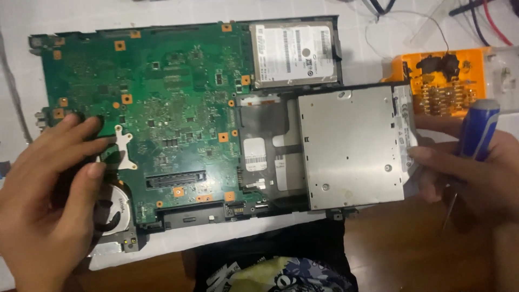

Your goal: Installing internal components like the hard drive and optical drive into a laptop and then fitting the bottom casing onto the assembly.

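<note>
With the right hand (476, 173) clutching a blue-handled screwdriver (477, 132) while nudging the optical drive (351, 146) at three o'clock, the tip could scrape the motherboard (162, 97) that the left hand (48, 200) steadies open-fingered.

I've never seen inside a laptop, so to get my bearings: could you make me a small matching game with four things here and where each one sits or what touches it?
Things:
1. green circuit board
2. hard drive
3. silver optical drive
4. blue-handled screwdriver

Places:
A. held in the right hand
B. top middle, above the optical drive
C. left part, with the left hand resting on its edge
D. right part, its right edge touched by the right hand's fingers

Pairs: 1-C, 2-B, 3-D, 4-A
</note>
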